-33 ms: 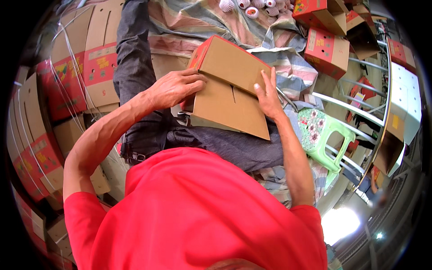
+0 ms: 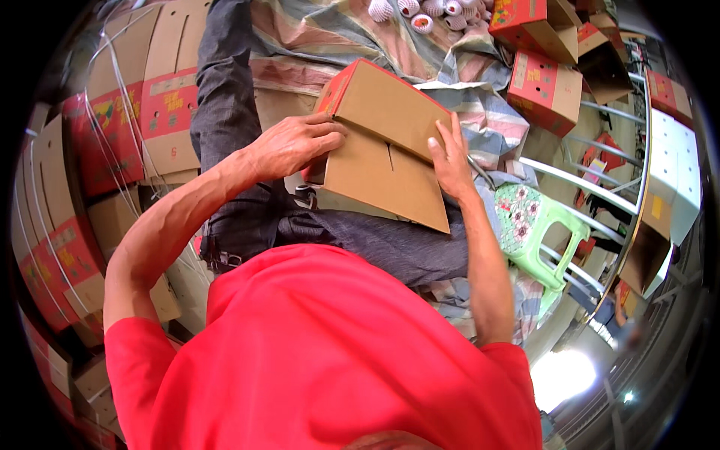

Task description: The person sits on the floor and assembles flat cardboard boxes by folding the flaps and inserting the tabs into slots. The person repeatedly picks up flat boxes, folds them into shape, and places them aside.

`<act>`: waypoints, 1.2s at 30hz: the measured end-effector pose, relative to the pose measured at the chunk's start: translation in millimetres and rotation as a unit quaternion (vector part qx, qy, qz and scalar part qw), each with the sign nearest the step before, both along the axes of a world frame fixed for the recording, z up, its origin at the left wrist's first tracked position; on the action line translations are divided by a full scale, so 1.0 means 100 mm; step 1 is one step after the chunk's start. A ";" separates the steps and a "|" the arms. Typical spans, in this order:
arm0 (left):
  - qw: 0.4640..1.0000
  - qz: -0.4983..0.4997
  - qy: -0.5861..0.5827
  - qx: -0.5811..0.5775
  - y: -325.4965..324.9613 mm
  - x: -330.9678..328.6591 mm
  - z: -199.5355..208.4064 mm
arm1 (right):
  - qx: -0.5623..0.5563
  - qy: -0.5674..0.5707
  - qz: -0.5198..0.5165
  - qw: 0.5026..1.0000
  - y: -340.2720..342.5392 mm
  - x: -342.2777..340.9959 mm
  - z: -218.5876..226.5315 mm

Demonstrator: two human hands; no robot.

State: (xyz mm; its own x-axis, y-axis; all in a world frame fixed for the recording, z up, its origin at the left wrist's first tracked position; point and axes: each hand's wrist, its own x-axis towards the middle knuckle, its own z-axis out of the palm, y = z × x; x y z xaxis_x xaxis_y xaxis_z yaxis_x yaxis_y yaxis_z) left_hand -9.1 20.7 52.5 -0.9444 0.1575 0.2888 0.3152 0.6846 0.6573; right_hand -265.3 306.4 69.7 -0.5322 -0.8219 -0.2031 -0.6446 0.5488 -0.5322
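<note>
A red and brown cardboard box lies tilted across my lap, with a brown flap spread toward me. A short slit runs into the flap from the fold. My left hand is closed round the box's left corner at the fold, its fingertips partly hidden behind the edge. At the right end of the fold my right hand lies against the box, fingers stretched upward and thumb apart. What is inside the box does not show.
Stacked cardboard boxes tied with white string stand at my left. A green stool is at my right, beside metal rails. Fruit in foam nets lies on the striped sheet; more boxes sit far right.
</note>
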 end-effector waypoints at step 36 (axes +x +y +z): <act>0.999 -0.022 -0.022 0.042 0.21 -0.10 0.35 | -0.013 -0.047 0.188 0.981 0.21 0.60 0.79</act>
